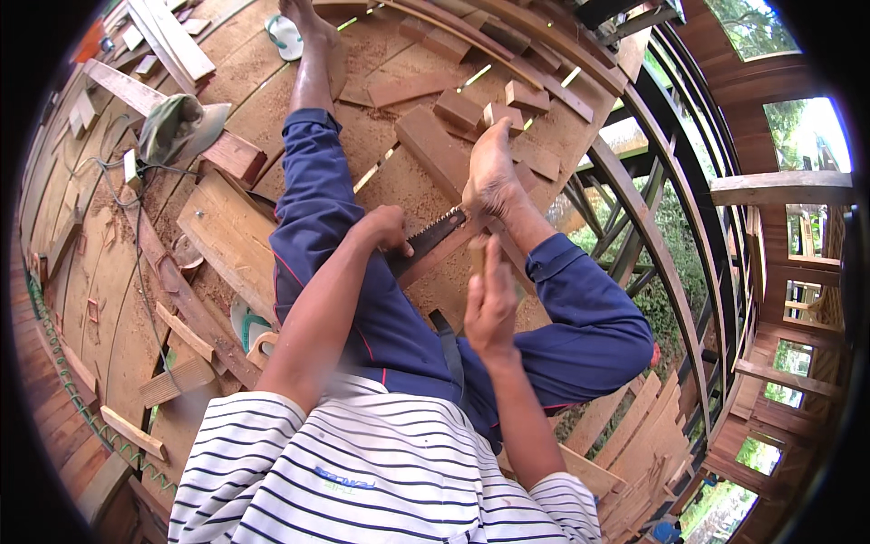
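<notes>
The person sits on a sawdust-strewn plank floor (272, 100) with legs stretched out in dark blue trousers. The left hand (385, 228) is closed firmly around the handle of a hand saw (428, 239), whose toothed blade runs toward the bare right foot (494, 172). That foot presses down on a long reddish wooden board (435, 154), and the saw meets the board just beside the heel. The right hand (492, 304) is raised in front of the knee, fingers curled around a small pale wooden piece (478, 254); motion blur hides how tightly it is held. Short wood blocks (471, 111) lie scattered just beyond the foot. To the left, a wide pale plank (231, 240) lies beside the thigh, a green hat (177, 122) rests on another board, and a thin cable (136, 263) trails across the floor. A sandal (285, 34) sits by the far left foot. Curved timber framing (671, 236) edges the floor on the right, with greenery showing through it.
</notes>
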### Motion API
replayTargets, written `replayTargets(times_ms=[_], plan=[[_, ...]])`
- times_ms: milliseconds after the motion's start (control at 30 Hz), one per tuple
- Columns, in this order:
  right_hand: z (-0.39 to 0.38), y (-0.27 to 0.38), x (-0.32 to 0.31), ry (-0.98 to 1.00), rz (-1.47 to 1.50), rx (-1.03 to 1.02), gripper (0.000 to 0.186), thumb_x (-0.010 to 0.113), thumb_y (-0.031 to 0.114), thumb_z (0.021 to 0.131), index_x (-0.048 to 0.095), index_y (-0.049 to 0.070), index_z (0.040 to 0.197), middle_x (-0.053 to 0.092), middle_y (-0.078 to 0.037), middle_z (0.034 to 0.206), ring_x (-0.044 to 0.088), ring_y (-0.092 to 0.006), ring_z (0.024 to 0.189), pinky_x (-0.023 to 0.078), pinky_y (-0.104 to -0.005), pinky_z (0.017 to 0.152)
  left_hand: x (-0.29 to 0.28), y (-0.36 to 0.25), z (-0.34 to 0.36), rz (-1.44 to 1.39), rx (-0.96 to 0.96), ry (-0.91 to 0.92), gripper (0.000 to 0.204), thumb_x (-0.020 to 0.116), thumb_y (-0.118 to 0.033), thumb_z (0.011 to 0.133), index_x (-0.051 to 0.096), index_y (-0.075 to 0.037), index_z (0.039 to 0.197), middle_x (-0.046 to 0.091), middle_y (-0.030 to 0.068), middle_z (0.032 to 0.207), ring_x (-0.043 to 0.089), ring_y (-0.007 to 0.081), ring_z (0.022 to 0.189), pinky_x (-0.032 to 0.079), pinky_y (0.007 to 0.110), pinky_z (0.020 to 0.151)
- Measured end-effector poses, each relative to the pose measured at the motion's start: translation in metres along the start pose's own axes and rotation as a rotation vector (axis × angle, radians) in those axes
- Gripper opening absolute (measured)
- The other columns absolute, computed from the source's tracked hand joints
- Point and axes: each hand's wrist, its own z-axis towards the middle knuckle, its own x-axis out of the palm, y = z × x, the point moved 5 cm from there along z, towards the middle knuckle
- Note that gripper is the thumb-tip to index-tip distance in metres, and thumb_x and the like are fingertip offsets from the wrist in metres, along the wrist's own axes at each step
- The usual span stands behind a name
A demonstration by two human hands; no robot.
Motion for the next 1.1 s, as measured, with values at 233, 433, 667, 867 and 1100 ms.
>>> replayTargets(times_ms=[233, 433, 667, 867, 1100], plan=[[-0.031, 0.001, 0.023, 0.286, -0.081, 0.204, 0.059, 0.056, 0.021, 0.104, 0.039, 0.014, 0.161, 0.059, -0.023, 0.103, 0.066, -0.0449, 0.085, 0.055, -0.0533, 0.08, 0.004, -0.001, 0.005, 0.015, 0.045, -0.077, 0.055, 0.097, -0.031, 0.069, 0.078, 0.005, 0.105, 0.078, 0.0208, 0.1, 0.077, 0.0328, 0.088, 0.063, 0.042, 0.076], [-0.034, -0.024, 0.016, 0.291, -0.085, 0.173, 0.059, 0.056, 0.02, 0.104, 0.041, 0.013, 0.16, 0.058, -0.024, 0.102, 0.064, -0.0453, 0.09, 0.054, -0.0538, 0.082, 0.005, -0.001, 0.005, -0.013, 0.051, -0.119, 0.055, 0.097, -0.031, 0.069, 0.077, 0.006, 0.104, 0.077, 0.0221, 0.094, 0.077, 0.034, 0.083, 0.063, 0.043, 0.075], [-0.029, -0.056, 0.031, 0.523, -0.077, 0.174, 0.06, 0.06, 0.02, 0.102, 0.043, 0.016, 0.159, 0.057, -0.024, 0.1, 0.064, -0.0459, 0.09, 0.052, -0.0535, 0.082, 0.001, -0.005, 0.0, -0.006, 0.027, -0.093, 0.056, 0.097, -0.031, 0.068, 0.077, 0.004, 0.107, 0.077, 0.0215, 0.104, 0.076, 0.0348, 0.093, 0.062, 0.044, 0.077], [-0.03, -0.078, 0.047, 0.607, -0.081, 0.232, 0.06, 0.061, 0.024, 0.102, 0.042, 0.019, 0.159, 0.057, -0.024, 0.103, 0.065, -0.0477, 0.094, 0.053, -0.056, 0.083, 0.003, -0.005, -0.001, 0.03, -0.006, -0.024, 0.057, 0.097, -0.036, 0.067, 0.079, 0.0, 0.108, 0.077, 0.0208, 0.107, 0.075, 0.0353, 0.101, 0.059, 0.043, 0.089], [-0.022, -0.052, 0.042, 0.839, -0.263, 0.299, 0.069, 0.057, 0.025, 0.104, 0.026, 0.024, 0.165, 0.063, -0.029, 0.098, 0.068, -0.0534, 0.083, 0.055, -0.0619, 0.078, 0.011, 0.0, -0.003, 0.029, 0.086, -0.152, 0.035, 0.096, -0.024, 0.065, 0.072, 0.0, 0.077, 0.073, 0.0182, 0.074, 0.072, 0.0319, 0.069, 0.056, 0.042, 0.066]])
